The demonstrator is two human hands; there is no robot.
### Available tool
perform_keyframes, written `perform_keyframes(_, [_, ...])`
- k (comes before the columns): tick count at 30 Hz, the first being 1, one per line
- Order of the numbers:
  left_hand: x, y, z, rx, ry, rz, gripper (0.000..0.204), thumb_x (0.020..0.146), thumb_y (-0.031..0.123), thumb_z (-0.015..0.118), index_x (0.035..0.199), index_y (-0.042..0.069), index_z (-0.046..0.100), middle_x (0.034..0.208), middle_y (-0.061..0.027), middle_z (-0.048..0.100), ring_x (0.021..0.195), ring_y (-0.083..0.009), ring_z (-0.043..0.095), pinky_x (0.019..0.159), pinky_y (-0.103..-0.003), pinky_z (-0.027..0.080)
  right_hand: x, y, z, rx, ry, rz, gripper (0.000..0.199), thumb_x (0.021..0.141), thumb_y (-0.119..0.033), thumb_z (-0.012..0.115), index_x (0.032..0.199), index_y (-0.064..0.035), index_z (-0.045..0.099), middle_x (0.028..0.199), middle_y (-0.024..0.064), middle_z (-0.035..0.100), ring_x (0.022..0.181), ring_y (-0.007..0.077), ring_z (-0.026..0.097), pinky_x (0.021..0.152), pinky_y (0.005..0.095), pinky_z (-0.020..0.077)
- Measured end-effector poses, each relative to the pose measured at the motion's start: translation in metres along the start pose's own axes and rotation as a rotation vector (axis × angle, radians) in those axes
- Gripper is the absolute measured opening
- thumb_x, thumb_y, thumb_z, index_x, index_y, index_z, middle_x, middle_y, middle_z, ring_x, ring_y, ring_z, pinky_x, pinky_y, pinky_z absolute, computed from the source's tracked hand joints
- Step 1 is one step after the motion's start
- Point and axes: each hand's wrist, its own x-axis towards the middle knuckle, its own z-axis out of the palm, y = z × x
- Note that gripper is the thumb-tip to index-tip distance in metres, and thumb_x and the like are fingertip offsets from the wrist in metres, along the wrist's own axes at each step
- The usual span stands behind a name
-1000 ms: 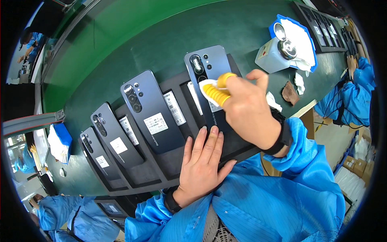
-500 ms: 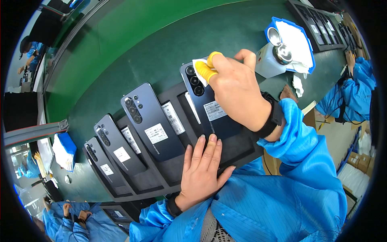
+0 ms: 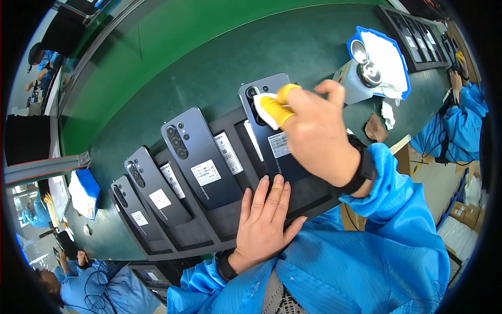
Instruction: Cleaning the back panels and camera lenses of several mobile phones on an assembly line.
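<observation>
A dark, matte tray with sunken oblong slots carries a row of smooth, round-cornered blue-grey phones, and the phone being wiped lies back up at the tray's right end, its square white label showing. Above that end, the right hand, yellow ridged finger covers on its thumb and finger, is closed in a pinch on a soft, folded white cloth pressed over the round camera lenses. The left hand lies flat across the tray's near edge, fingers straight and thumb apart, gripping nothing, fingertips at the phone's lower end. Past the tray's right end stand a squarish, translucent bottle with a shiny round metal top and a blue plastic bin of white wipes; nearer the tray lies a crinkled brown scrap. Half a second earlier the cloth sat higher, beside the lenses, leaving three visible; now it covers the lower ones, while the left hand has kept its place.
</observation>
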Motion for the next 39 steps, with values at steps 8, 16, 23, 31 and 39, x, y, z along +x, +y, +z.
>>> perform_keyframes(8, [-0.001,0.0,0.0,0.004,-0.001,-0.006,0.074,0.076,0.042,0.074,0.135,0.003,0.052,0.145,-0.0126,0.045,0.138,-0.0339,0.036,0.111,-0.05,0.028,-0.003,-0.013,-0.002,-0.075,-0.142,-0.021,0.009,0.071,-0.009,0.064,0.071,-0.0026,0.07,0.081,0.0048,0.052,0.071,0.0174,0.058,0.086,0.0452,0.0316])
perform_keyframes(16, [-0.004,0.0,0.001,-0.017,0.016,-0.023,0.072,0.077,0.042,0.073,0.134,0.003,0.053,0.147,-0.0121,0.044,0.138,-0.0324,0.036,0.112,-0.05,0.028,-0.007,0.026,-0.065,-0.426,-0.02,0.156,0.011,0.065,0.003,0.064,0.075,0.0017,0.069,0.096,0.0081,0.064,0.082,0.0264,0.058,0.085,0.0417,0.036])
perform_keyframes(23, [-0.009,-0.006,-0.004,-0.249,0.15,0.066,0.054,0.081,0.029,0.072,0.125,0.001,0.059,0.142,-0.0145,0.048,0.137,-0.0327,0.038,0.11,-0.051,0.03,-0.015,0.069,-0.08,-0.6,0.0,0.23,0.014,0.064,0.008,0.059,0.075,0.0034,0.066,0.098,0.0105,0.064,0.08,0.031,0.06,0.083,0.0396,0.038])
perform_keyframes(31, [-0.052,-0.039,-0.032,-0.149,0.224,-0.109,0.054,0.081,0.022,0.072,0.127,-0.001,0.057,0.141,-0.0173,0.049,0.136,-0.0333,0.041,0.113,-0.057,0.019,0.001,0.045,-0.084,-0.466,-0.013,0.172,0.027,0.069,0.006,0.056,0.091,0.0004,0.071,0.104,0.0097,0.062,0.087,0.0293,0.06,0.087,0.0389,0.0357])
perform_keyframes(39, [-0.059,-0.053,-0.021,-0.027,0.187,-0.204,0.07,0.079,0.031,0.073,0.137,-0.001,0.048,0.146,-0.0187,0.042,0.139,-0.0312,0.036,0.113,-0.056,0.019,0.031,-0.078,0.007,-0.027,-0.168,-0.235,0.033,0.069,0.002,0.063,0.098,-0.0069,0.074,0.096,0.0026,0.062,0.087,0.0181,0.056,0.086,0.04,0.0327])
